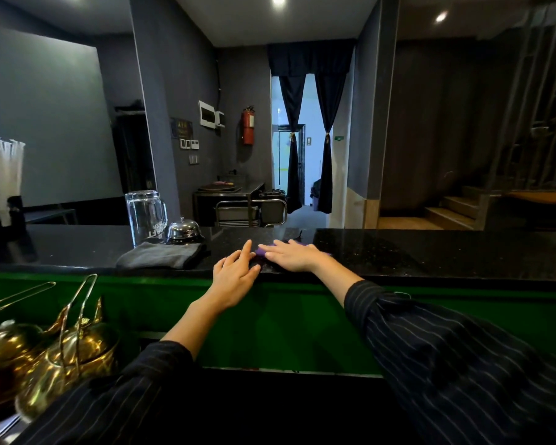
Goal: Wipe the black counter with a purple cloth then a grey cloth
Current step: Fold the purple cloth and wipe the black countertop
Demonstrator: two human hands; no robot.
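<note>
The black counter (430, 252) runs across the head view, speckled and glossy. My right hand (294, 255) lies flat with straight fingers on the purple cloth (261, 252), which peeks out to the left of the fingertips; most of the cloth is hidden under the hand. My left hand (236, 273) rests at the counter's near edge just left of it, fingers straight, forefinger stretched out onto the counter beside the cloth. A folded grey cloth (162, 255) lies on the counter to the left of both hands, untouched.
Behind the grey cloth stand an upturned glass jug (145, 216) and a chrome service bell (183, 229). White straws (0, 168) stand at the far left. Brass teapots (61, 354) sit below the counter at the lower left. A green panel (286, 322) faces me beneath the counter.
</note>
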